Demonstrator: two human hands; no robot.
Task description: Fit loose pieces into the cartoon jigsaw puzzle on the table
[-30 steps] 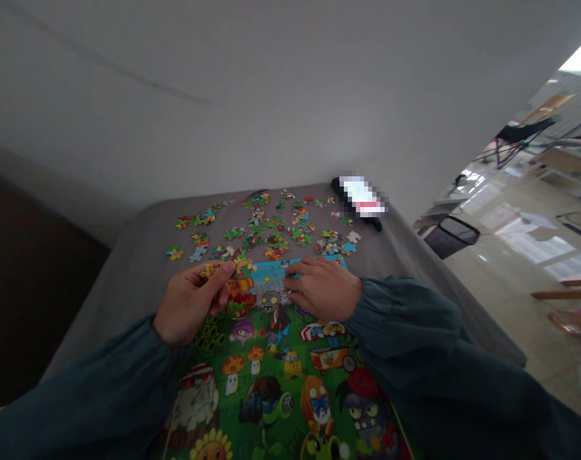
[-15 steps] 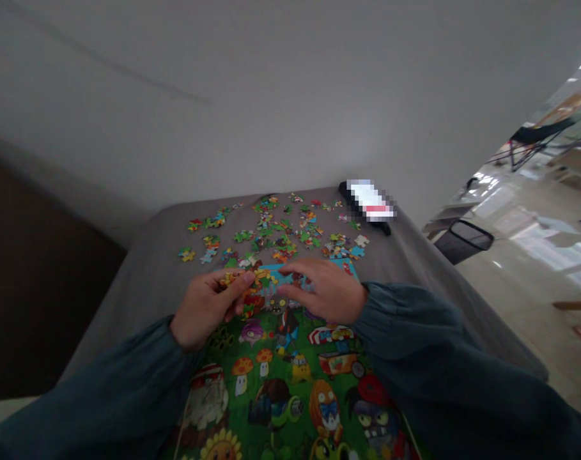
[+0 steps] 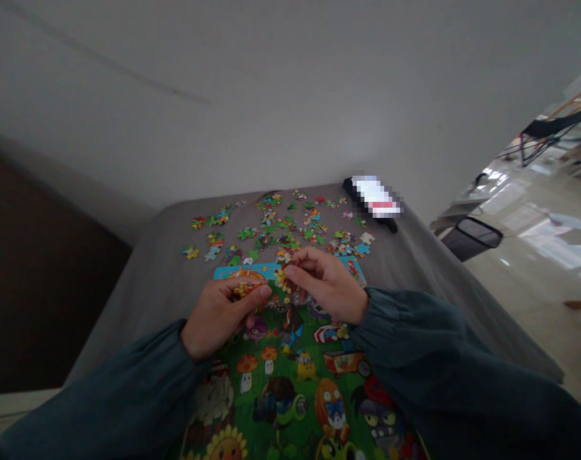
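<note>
My left hand (image 3: 225, 313) is closed around several joined puzzle pieces (image 3: 246, 289), yellow and orange with a bit of green at the thumb tip. Just to its right, my right hand (image 3: 326, 284) pinches a yellow and brown puzzle piece (image 3: 282, 277) between thumb and fingertips. Both hands are raised over the upper part of a green picture board (image 3: 290, 370) printed with cartoon plants and zombies. Its blue top edge shows between and beside the hands. Whether the two held parts touch is too small to tell.
Loose puzzle pieces (image 3: 271, 239) lie scattered in clusters beyond the board on the grey cloth (image 3: 160, 275). A phone (image 3: 374, 197) with a blurred screen rests at the back right corner on a black holder. Behind the cloth stands a pale wall (image 3: 271, 96).
My right hand has closed its thumb and fingers on a yellow and brown puzzle piece and lifted it. The left hand has shifted slightly right and down, still gripping its pieces.
</note>
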